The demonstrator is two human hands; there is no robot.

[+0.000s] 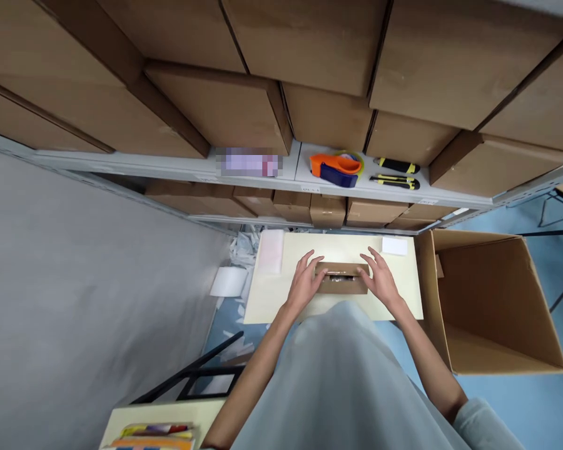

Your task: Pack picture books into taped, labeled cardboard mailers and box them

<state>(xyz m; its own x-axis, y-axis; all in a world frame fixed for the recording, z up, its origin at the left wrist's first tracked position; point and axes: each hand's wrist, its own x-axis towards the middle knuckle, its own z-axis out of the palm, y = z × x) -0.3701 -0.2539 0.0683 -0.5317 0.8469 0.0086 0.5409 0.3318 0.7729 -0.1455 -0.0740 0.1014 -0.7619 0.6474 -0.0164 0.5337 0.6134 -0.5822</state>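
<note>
In the centre of the frame, a small cardboard box (342, 287) lies on the cream bench (267, 303), with a narrow gap between its top flaps; we cannot make out the contents. Our left hand (306, 280) and right hand (379, 279) are at its two ends, fingers spread and loose, each thumb resting on the top, neither one clenched.

On the bench, we have a pale pink stack (271, 251) at the far left corner and a white card-like block (395, 246) near the far right one. Just right of the bench stands a large open carton (492, 287). Toward the upper middle, a shelf (293, 165) bears an orange and blue tape dispenser (335, 169) and, further right, two black and yellow utility knives (396, 182).
</note>
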